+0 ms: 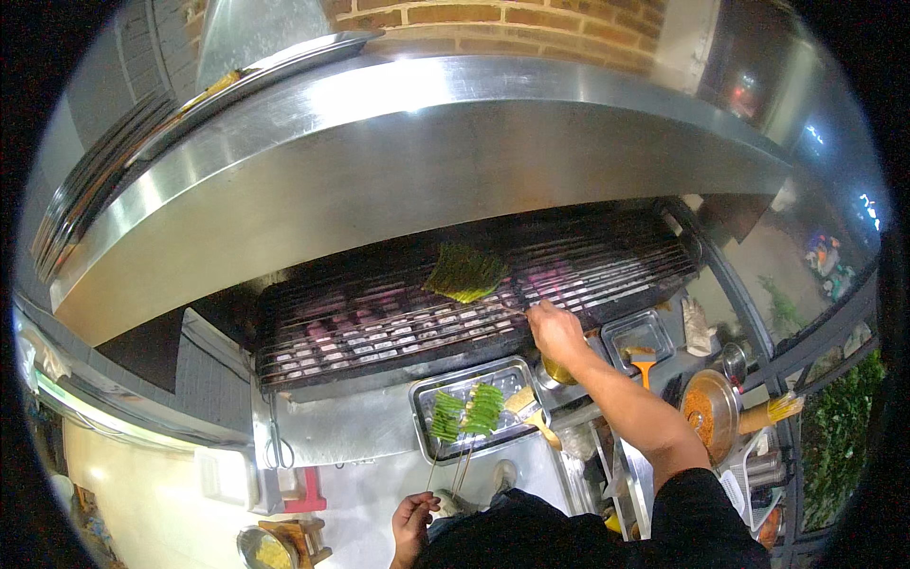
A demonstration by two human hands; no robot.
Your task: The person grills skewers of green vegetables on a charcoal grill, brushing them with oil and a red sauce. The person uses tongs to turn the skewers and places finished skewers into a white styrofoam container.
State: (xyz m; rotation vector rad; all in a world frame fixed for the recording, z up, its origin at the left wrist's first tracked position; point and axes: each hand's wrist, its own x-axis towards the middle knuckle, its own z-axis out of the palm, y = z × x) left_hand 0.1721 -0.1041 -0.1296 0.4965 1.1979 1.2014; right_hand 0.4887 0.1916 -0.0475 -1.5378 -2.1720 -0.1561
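Note:
My left hand (414, 519), low in the view, pinches the thin stick of a green vegetable skewer (446, 416). Beside it, another green vegetable skewer (483, 409) lies over a metal tray (421, 398), its sticks jutting past the near rim. My right hand (558, 331) reaches over the front edge of a charcoal grill (398, 334). Its fingers are closed on a thin skewer stick (510, 309) that runs left towards a flat dark-green sheet of food (466, 274) on the grate. Glowing coals show under the bars. My forearm partly hides a container of yellowish liquid (558, 371).
A brush (540, 427) rests on the tray's right side. Another orange-handled brush (643, 366) lies in a clear container (618, 331). Right of my arm are a bowl of reddish seasoning (700, 412) and gloves (697, 327). Scissors (279, 444) hang at left. A steel hood (426, 149) overhangs the grill.

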